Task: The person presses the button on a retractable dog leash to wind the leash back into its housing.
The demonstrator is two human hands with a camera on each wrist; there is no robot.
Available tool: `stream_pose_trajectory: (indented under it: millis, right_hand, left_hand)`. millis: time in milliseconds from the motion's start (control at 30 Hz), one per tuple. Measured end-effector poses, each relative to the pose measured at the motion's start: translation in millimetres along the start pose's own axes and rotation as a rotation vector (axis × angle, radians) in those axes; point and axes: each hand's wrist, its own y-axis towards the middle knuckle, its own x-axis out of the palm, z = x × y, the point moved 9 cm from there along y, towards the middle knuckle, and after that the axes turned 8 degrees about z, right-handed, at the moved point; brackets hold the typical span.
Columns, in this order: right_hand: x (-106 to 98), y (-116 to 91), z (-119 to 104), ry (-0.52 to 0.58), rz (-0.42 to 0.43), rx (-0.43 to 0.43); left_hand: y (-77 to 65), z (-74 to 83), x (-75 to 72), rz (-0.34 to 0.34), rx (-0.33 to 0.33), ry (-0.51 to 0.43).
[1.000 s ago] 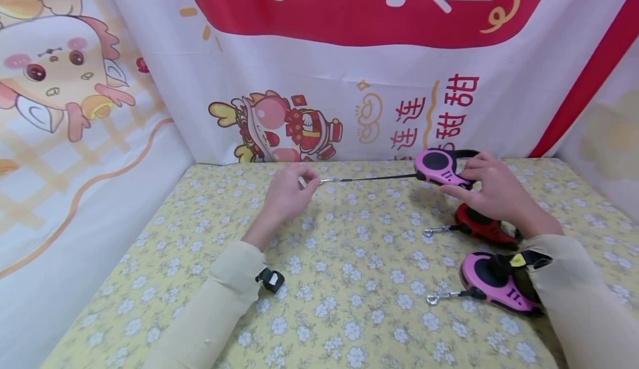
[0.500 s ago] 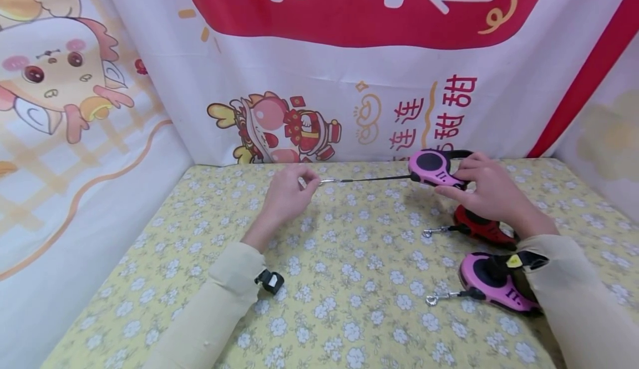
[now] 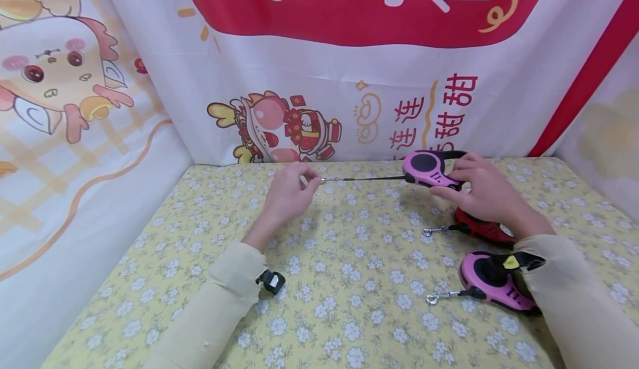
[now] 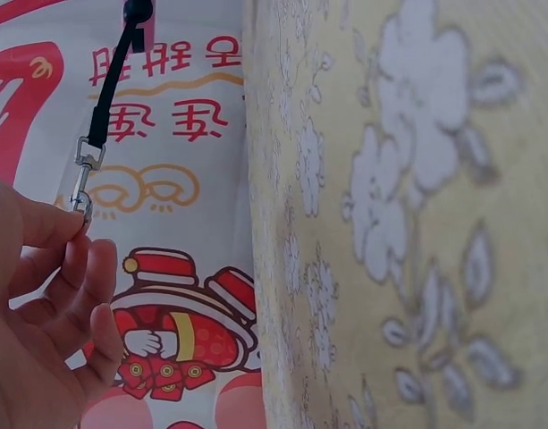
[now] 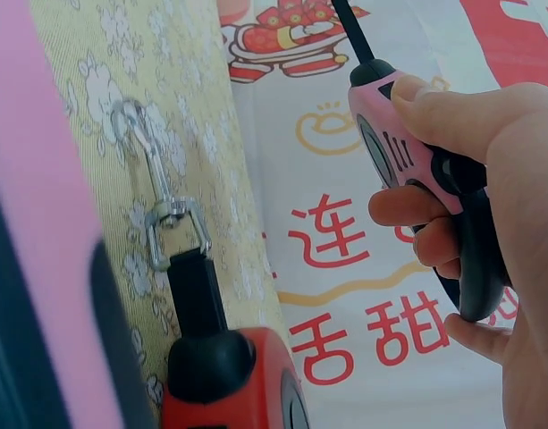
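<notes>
My right hand (image 3: 481, 188) grips a pink and black retractable dog leash (image 3: 424, 168) by its black handle, raised near the back of the table. In the right wrist view the thumb lies along the top of its pink case (image 5: 403, 134). A black strap (image 3: 379, 178) runs taut from the case to a silver snap hook (image 4: 82, 179). Thumb and forefinger of my left hand (image 3: 292, 191) pinch the end of that hook, and the other fingers curl loosely in the left wrist view.
A red retractable leash (image 3: 481, 228) lies under my right hand, its silver hook (image 3: 435, 231) pointing left. Nearer me lies another pink leash (image 3: 491, 283), partly behind my right sleeve. The flowered tablecloth (image 3: 349, 302) reaches to a printed cloth backdrop (image 3: 309, 64).
My right hand has moved slightly left with the pink leash, so the strap between case and hook is shorter. The left hand stays in place.
</notes>
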Motion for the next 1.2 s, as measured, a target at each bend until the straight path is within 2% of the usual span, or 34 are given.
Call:
stream_pose_trajectory:
  millis: [267, 533, 800, 1200]
  right_hand:
    - [-1, 1, -10, 0.02, 0.021, -0.035]
    - [0, 2, -16, 0.035, 0.025, -0.056]
    - [-1, 3, -21, 0.038, 0.023, -0.066]
    - [-2, 7, -37, 0.052, 0.02, -0.101]
  left_hand:
    - [-2.8, 12.6, 1.5, 0.006, 0.031, -0.013]
    - [-7.3, 22.5, 7.9, 0.01, 0.03, -0.021]
    - [-12.9, 33.0, 21.4, -0.023, 0.003, -0.03]
    - [-19.4, 42.3, 33.3, -0.057, -0.029, -0.085]
